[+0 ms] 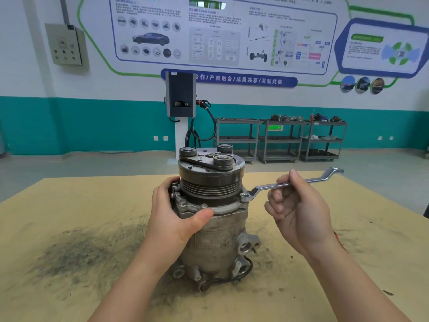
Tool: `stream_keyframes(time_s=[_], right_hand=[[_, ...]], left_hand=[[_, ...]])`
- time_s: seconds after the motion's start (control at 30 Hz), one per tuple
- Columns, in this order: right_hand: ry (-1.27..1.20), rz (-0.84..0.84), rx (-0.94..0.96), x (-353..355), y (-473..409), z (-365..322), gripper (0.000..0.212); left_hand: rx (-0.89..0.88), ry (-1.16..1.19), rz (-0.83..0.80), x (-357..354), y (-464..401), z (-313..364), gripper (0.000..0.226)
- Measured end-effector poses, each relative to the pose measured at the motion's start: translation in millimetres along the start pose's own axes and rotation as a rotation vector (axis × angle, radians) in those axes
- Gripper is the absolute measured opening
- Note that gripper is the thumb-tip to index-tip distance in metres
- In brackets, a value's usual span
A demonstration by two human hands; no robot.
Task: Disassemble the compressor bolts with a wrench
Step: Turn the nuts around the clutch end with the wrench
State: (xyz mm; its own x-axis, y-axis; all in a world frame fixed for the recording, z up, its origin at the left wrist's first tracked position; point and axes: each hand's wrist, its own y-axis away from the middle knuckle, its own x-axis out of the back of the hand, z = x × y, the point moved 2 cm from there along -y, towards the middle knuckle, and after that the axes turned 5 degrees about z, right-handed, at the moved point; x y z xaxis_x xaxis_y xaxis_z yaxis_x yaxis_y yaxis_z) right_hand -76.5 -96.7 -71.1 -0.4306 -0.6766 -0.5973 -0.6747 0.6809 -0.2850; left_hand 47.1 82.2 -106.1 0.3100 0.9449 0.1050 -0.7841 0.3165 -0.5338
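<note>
Right hand (299, 210) holds wrench (290, 183) on compressor (216, 219); left hand (176, 214) grips housing.

The compressor (216, 228) is dull grey with a black pulley (210, 182); the wrench (290, 183) is shiny silver; the tabletop (69, 205) is tan, smudged dark grey.

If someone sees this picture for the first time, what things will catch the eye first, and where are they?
The eye goes first to the grey compressor, which stands upright in the middle of the tan table. The left hand grips its body, below the grooved pulley. The right hand holds a shiny wrench whose ring end sits on a bolt at the compressor's right flange. A dark smudge lies on the table to the left.
</note>
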Motion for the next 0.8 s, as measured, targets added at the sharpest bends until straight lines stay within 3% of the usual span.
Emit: stream_keyframes(time_s=[0.2,0.33,0.47,0.63,0.73,0.8], right_hand=[[0.086,-0.079,0.293,-4,12,-1,0.031],[-0.070,0.022,0.339,0,11,-9,0.036],[-0.116,0.012,0.311,-1,12,-6,0.039],[-0.007,-0.030,0.335,-1,13,-2,0.039],[0.005,-0.017,0.359,3,8,-5,0.038],[0.044,-0.007,0.364,5,5,-5,0.038]], left_hand=[[0.029,-0.036,0.009,0,1,5,0.081],[0.048,-0.123,0.115,-5,7,12,0.092],[0.068,-0.344,0.357,-34,36,36,0.114],[-0.052,-0.439,0.422,-55,69,50,0.093],[-0.138,-0.410,0.488,-40,56,56,0.093],[-0.109,-0.288,0.381,-23,37,53,0.100]])
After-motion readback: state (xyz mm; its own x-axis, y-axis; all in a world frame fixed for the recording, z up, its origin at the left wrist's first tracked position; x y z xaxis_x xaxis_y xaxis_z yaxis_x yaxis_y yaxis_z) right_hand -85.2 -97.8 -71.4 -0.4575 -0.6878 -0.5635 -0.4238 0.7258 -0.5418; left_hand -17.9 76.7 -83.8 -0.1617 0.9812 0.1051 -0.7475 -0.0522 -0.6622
